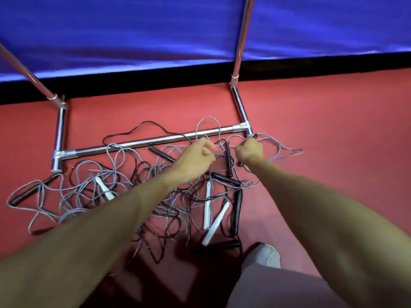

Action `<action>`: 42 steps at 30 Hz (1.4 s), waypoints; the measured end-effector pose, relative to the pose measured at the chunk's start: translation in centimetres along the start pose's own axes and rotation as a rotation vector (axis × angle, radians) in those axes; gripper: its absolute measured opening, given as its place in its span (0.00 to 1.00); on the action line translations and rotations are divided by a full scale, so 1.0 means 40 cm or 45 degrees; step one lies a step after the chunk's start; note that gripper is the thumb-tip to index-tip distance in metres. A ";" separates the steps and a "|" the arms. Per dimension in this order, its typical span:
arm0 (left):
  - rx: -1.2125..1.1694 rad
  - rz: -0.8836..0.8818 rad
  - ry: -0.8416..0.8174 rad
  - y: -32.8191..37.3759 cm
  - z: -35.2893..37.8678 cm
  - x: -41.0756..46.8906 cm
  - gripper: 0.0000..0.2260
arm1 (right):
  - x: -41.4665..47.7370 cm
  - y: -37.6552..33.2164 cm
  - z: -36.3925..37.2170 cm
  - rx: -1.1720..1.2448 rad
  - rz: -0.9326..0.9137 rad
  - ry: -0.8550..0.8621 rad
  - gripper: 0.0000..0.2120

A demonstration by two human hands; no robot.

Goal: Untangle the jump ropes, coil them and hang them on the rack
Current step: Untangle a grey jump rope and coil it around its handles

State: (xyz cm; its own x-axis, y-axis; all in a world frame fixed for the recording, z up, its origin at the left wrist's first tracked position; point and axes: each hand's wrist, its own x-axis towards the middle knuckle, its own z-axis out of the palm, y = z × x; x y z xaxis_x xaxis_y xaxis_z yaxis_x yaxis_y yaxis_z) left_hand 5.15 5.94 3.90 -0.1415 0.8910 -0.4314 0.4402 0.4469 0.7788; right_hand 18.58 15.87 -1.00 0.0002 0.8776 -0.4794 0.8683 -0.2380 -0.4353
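On the red floor (333,134), against the near side of the chrome tube rack (142,142), I see the tangle of grey and black jump ropes (175,207) with black and white handles. A few loops lie over the rack's low crossbar. I have the left hand (198,153) curled, its fingertips pinching a grey strand at the far middle of the pile. The right hand (249,151) is fisted round grey strands beside the rack's right corner joint. A blue mat (155,30) stands beyond.
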 end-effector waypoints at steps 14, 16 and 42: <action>-0.251 -0.196 -0.057 -0.186 0.037 0.068 0.14 | 0.131 0.118 0.197 0.303 0.308 0.288 0.20; -0.280 -0.168 -0.044 -0.168 -0.003 0.048 0.15 | 0.096 0.094 0.190 0.486 0.384 0.314 0.17; -0.340 0.393 0.704 0.044 -0.509 -0.628 0.02 | -0.765 -0.452 -0.100 0.195 -1.337 -0.370 0.02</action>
State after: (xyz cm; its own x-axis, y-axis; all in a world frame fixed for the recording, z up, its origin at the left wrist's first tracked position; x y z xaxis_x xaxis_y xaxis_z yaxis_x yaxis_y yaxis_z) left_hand -8.57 -14.05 25.38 -0.5077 0.8587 0.0691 0.3095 0.1069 0.9449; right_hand 4.85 -4.99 24.60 -0.8366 0.5469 0.0327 0.2971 0.5030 -0.8116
